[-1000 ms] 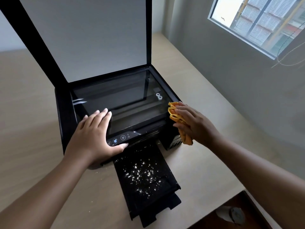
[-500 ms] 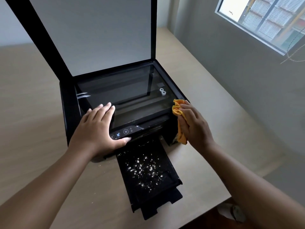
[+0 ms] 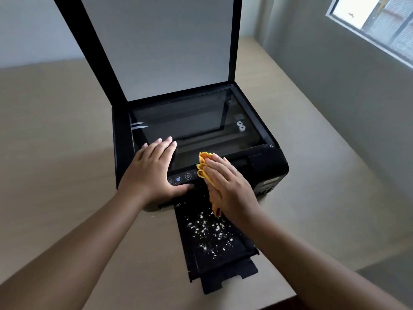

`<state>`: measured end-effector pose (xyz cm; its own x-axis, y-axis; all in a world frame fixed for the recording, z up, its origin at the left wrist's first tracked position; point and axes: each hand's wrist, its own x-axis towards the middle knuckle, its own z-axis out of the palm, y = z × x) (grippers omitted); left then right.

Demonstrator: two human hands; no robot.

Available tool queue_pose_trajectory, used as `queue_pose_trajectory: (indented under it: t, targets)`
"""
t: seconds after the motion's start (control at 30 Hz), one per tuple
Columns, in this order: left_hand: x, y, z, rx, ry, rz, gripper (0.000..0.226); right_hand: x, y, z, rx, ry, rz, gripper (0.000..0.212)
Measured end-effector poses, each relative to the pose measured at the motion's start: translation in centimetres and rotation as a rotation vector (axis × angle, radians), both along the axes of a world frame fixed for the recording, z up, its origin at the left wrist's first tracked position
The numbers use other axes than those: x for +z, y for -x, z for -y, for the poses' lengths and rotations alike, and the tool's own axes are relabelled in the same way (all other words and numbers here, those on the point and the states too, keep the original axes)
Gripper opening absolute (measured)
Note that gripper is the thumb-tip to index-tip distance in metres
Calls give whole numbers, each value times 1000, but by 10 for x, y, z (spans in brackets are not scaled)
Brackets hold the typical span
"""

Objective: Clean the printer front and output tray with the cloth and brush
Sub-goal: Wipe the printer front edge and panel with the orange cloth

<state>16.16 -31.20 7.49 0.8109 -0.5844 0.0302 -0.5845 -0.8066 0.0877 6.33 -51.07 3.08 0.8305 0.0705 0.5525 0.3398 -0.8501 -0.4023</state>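
My right grip (image 3: 228,186), fingers flat, not clamped, presses the cloth (image 3: 203,163) onto the printer (image 3: 268,168) front edge above the output tray (image 3: 194,260), left grip (image 3: 149,171) flat on top; cloth's soft, light, bunchy, so I'd palm it w/ even pressure.

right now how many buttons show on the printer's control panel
3 buttons in a row: one at the left hand, one beside it, one nearest the orange cloth. Hands may hide more.

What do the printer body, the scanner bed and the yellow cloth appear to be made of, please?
Printer body: likely moulded plastic, black, semi-gloss, with soft highlights on its corners. Scanner bed: apparently glass, see-through and mirroring the raised lid. Cloth: soft fabric, perhaps microfibre, matte yellow, bunched in folds.
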Motion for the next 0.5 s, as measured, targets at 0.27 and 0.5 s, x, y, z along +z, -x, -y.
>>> queue_pose_trajectory:
  t: [0.27,0.5]
  targets:
    - [0,2,0,2,32,-45,120,6,4,25,-15,-27,-80,34]
    - [7,1,-37,20,30,-95,125,14,-15,-9,38,-85,-120,25]
